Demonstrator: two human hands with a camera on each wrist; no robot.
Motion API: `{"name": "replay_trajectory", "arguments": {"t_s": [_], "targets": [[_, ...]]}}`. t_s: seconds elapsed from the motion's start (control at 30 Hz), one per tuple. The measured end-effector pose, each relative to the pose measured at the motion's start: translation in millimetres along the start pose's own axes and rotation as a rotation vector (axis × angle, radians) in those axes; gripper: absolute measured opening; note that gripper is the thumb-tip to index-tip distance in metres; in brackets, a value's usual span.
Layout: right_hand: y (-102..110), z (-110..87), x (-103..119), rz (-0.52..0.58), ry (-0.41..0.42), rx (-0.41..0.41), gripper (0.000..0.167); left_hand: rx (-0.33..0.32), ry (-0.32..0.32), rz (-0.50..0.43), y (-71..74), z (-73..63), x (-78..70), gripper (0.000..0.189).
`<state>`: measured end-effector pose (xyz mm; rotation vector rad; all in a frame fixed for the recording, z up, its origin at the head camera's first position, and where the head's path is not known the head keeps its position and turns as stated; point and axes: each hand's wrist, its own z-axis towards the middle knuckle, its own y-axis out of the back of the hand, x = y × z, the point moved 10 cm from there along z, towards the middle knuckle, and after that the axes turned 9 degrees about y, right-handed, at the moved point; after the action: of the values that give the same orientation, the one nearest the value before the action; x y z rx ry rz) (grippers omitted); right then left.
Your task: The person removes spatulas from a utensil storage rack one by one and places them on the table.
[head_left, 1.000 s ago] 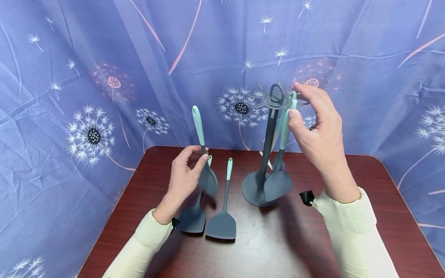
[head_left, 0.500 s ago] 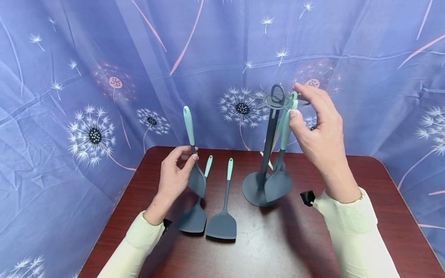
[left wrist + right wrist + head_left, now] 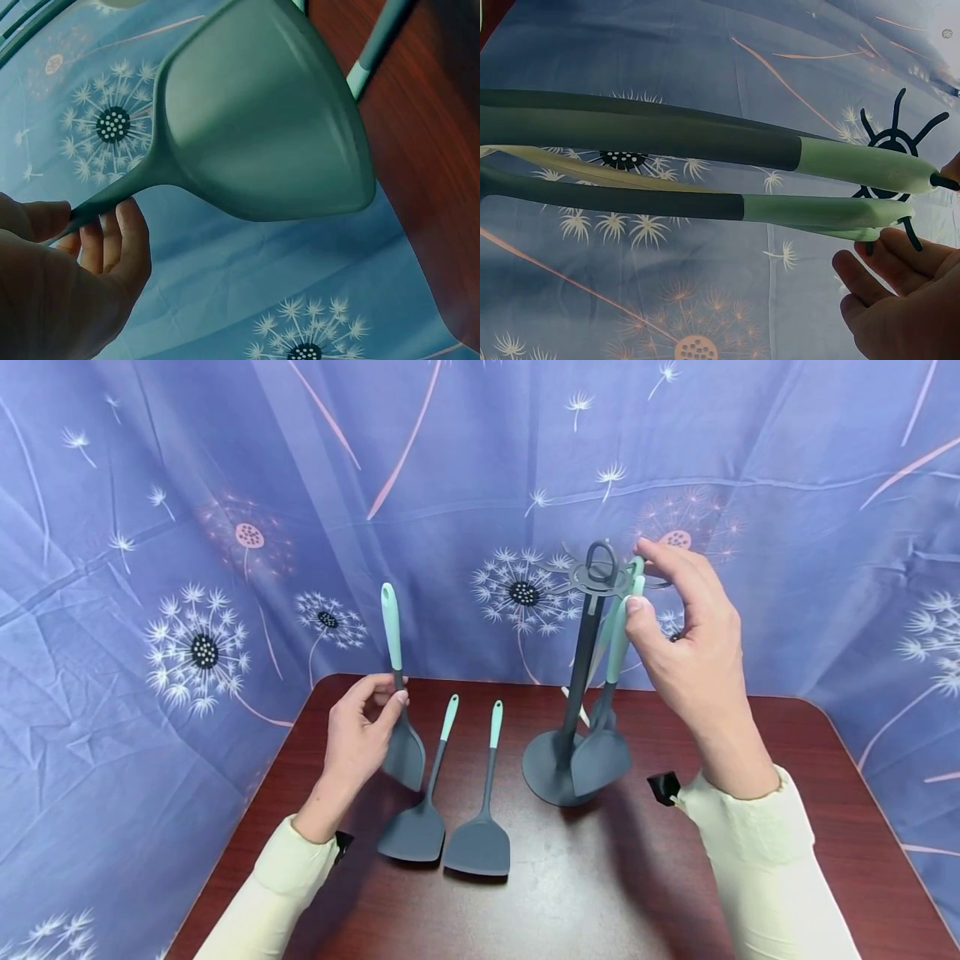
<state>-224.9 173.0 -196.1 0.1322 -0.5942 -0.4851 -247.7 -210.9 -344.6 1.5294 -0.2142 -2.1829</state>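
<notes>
My left hand (image 3: pixel 354 727) pinches the dark shaft of a grey spatula (image 3: pixel 405 756) between thumb and fingers; it is upright, mint handle up, blade low over the table. In the left wrist view its broad blade (image 3: pixel 262 120) fills the middle. Two more spatulas, one on the left (image 3: pixel 414 831) and one on the right (image 3: pixel 478 847), lie flat side by side. My right hand (image 3: pixel 693 647) is at the top of the utensil rack (image 3: pixel 579 668), thumb and index finger at the mint handle end of a hanging spatula (image 3: pixel 600 760). Behind it hangs another mint-handled utensil.
The rack's round base (image 3: pixel 546 768) stands on the dark red wooden table (image 3: pixel 570 877). Bare hooks fan out from the rack's top ring (image 3: pixel 592 578). A blue curtain (image 3: pixel 450 460) with dandelion prints hangs behind and around the table.
My left hand has moved left with its spatula, uncovering the left flat spatula's handle and shaft. The right hand has stayed at the rack's top.
</notes>
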Motion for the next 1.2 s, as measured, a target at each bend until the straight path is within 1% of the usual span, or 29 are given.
{"name": "replay_trajectory", "arguments": {"t_s": [0.3,0.47,0.83,1.2], "targets": [[-1,-0.3,0,-0.004,-0.010,0.004,0.049,-0.001,0.036,0.061,6.3,2.4,11.7,0.018],[-1,0.6,1,-0.009,0.002,0.003,0.049,0.001,0.060,0.099,10.0,4.1,20.1,0.017],[-1,0.2,1,-0.005,-0.001,0.002,0.049,0.017,0.106,0.190,14.2,7.8,45.0,0.018],[-1,0.5,2,-0.003,-0.005,-0.001,0.050,0.043,0.149,0.288,15.5,10.4,65.3,0.018]]}}
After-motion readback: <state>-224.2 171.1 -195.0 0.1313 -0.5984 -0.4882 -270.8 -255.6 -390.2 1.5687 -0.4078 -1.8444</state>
